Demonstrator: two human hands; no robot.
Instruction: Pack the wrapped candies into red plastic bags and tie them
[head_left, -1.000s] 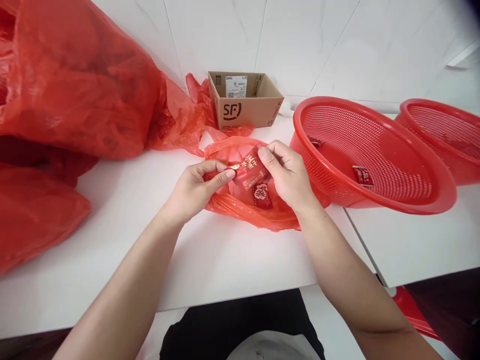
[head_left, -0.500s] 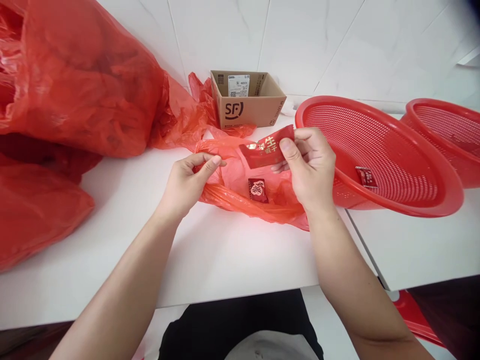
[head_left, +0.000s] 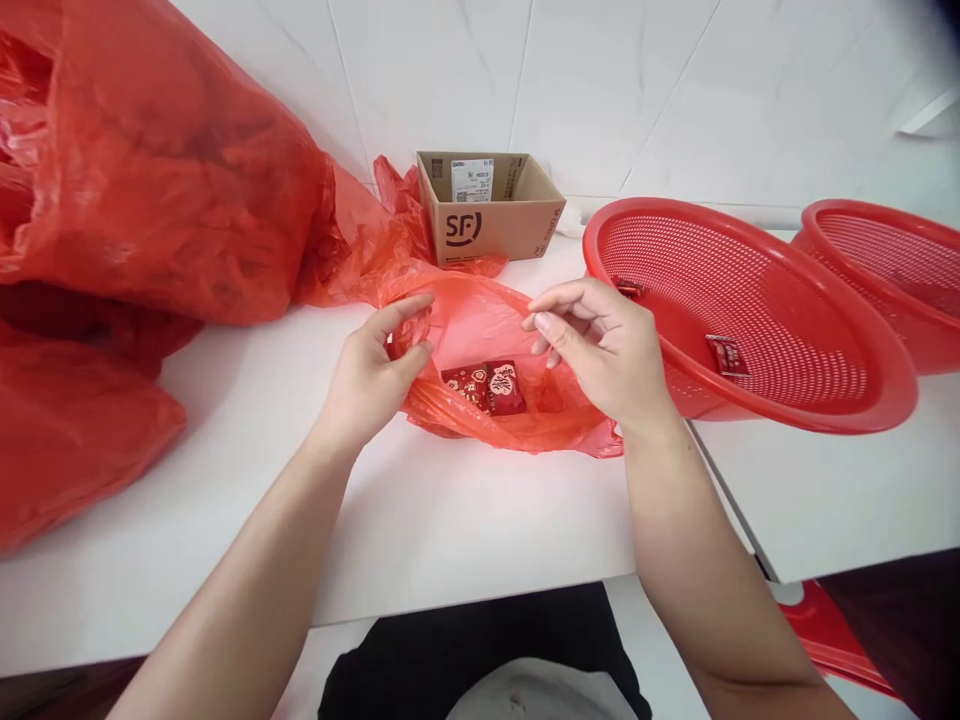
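Red bag [head_left: 517, 433]: two packets [head_left: 505, 388] | near basket [head_left: 780, 280]: sachets [head_left: 726, 355] | left hand [head_left: 371, 375]: grip apart | right hand [head_left: 604, 350]: grip, can't tell

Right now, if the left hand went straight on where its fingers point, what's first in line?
Likely the right hand, opposite the left hand across the mouth of the open red bag. Depth is unclear, so the bag's film could come first.

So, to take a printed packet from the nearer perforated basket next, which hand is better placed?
Probably the right hand: it is beside the nearer perforated basket and appears to hold nothing. The left hand is farther off, across the red plastic bag.
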